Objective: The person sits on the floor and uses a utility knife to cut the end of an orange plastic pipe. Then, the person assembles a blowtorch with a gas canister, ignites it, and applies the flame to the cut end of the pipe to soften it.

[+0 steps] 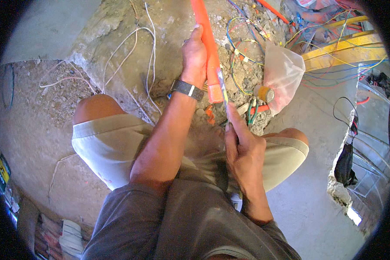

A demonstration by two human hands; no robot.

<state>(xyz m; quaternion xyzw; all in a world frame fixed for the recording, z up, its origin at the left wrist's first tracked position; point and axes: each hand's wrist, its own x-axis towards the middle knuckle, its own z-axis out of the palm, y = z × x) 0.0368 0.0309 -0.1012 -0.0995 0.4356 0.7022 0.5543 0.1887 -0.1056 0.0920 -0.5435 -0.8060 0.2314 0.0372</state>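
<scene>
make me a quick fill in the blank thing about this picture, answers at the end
The left hand grips a pipe coloured ____. The slim tool is held in the ____ hand. The dark wristband is worn on the ____ wrist.

Missing words: orange; right; left

The orange pipe [209, 43] is cropped by the upper edge at 12 o'clock. At 4 o'clock, the right hand [247, 149] conceals the lower end of a narrow tool [223, 87].
</scene>
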